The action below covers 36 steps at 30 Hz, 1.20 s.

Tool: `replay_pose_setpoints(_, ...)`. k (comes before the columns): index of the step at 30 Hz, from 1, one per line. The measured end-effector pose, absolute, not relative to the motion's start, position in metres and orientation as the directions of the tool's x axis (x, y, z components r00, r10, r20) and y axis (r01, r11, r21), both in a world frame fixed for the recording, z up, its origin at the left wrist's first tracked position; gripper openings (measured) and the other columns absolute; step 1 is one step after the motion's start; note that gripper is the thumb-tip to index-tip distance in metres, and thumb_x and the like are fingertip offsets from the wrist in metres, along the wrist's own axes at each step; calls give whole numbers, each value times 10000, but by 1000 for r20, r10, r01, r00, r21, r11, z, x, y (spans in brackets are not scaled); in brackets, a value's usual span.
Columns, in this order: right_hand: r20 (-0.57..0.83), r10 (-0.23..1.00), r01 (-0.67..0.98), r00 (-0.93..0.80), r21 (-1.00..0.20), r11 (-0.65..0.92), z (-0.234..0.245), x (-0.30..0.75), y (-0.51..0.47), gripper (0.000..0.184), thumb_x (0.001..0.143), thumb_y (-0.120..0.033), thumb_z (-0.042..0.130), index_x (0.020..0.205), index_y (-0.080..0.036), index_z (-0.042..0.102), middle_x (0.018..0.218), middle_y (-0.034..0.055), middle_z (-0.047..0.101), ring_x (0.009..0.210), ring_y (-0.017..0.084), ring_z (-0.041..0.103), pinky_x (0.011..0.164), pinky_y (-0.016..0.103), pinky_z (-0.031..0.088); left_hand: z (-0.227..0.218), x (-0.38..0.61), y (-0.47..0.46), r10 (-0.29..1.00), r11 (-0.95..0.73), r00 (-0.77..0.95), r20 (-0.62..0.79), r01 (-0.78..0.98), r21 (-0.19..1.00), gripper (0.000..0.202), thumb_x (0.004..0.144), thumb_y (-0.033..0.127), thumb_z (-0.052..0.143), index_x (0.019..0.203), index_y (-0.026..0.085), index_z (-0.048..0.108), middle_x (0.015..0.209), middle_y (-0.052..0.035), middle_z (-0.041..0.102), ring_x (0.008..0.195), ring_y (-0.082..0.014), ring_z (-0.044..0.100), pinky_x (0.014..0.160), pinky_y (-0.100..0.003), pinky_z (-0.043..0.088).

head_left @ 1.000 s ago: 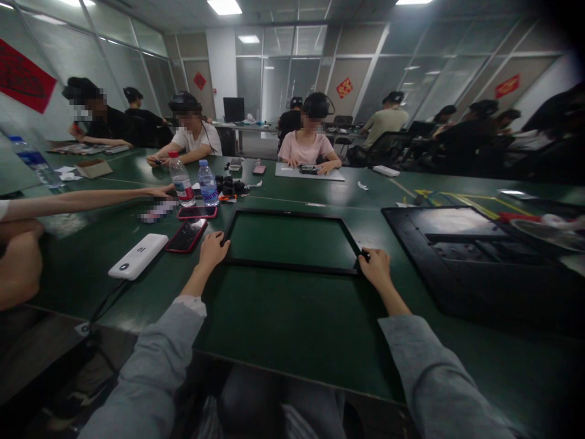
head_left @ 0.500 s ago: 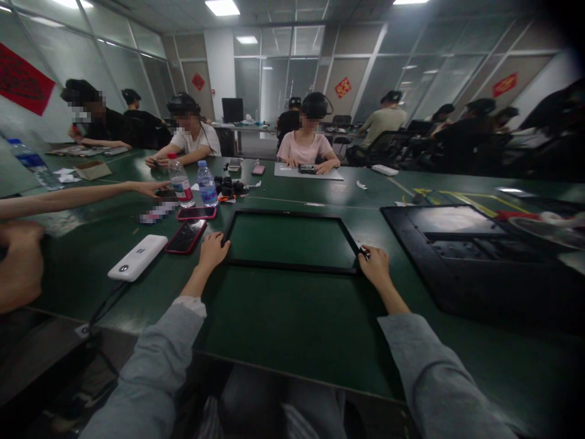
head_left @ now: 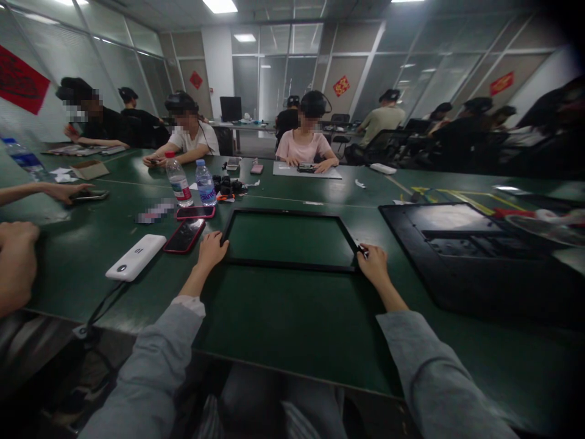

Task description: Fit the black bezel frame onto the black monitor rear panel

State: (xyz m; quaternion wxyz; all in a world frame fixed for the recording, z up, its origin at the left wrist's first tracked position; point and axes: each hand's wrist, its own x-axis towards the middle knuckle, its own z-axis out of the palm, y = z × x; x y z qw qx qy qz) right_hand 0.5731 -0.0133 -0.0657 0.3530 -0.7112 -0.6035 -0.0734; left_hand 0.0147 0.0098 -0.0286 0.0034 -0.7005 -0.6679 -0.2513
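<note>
Green and smooth, the long table [head_left: 292,329] carried a thin black rectangular frame [head_left: 289,266] lying flat straight ahead of the person, with bare tabletop showing through its opening. Both grey-sleeved forearms stretched forward: the left hand [head_left: 211,250] curled its fingers over the frame's near left corner, and the right hand [head_left: 373,263] pinched the near right corner, fingers closed on the rim. Just left of the frame lay a glossy red-cased phone [head_left: 185,235] and a white slab-shaped power bank [head_left: 136,257], its dark cable trailing off the edge.
</note>
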Motion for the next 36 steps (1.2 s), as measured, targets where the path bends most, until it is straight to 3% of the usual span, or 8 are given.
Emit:
replay_pose_setpoints(9, 543, 811, 916, 216, -401, 24, -64, 575, -12, 393, 820, -304, 475, 1103, -126, 682, 1000, 189, 659, 1015, 329, 548, 981, 525, 404, -21, 17, 7, 962, -60, -16, 274, 962, 267, 475, 975, 381, 488, 1355, 136, 635, 1473, -154, 572, 1359, -349, 494, 1123, -494, 427)
replay_pose_setpoints(27, 520, 821, 909, 235, -418, 4, -66, 576, -11, 403, 816, -304, 484, 1117, -120, 677, 1021, 189, 659, 1033, 324, 552, 998, 519, 397, -23, 16, 9, 934, -100, -39, 355, 926, 364, 482, 955, 377, 537, 1373, 154, 625, 1443, -186, 563, 1363, -368, 472, 1108, -523, 424)
replay_pose_setpoints(32, 530, 814, 898, 240, -439, 20, -60, 570, -15, 376, 803, -288, 487, 1095, -139, 673, 953, 163, 651, 979, 310, 542, 984, 518, 398, -14, 22, -1, 952, -213, 97, 291, 893, 396, 550, 954, 522, 545, 1424, 238, 592, 1535, -147, 488, 1431, -383, 375, 1128, -617, 363)
replay_pose_setpoints(36, 547, 787, 894, 286, -449, -13, -45, 564, -24, 414, 801, -279, 471, 1136, -132, 664, 984, 163, 632, 986, 306, 522, 957, 506, 404, -4, 30, -12, 938, -329, 244, 247, 852, 408, 647, 900, 669, 570, 1417, 283, 598, 1543, -117, 493, 1445, -360, 355, 1149, -623, 320)
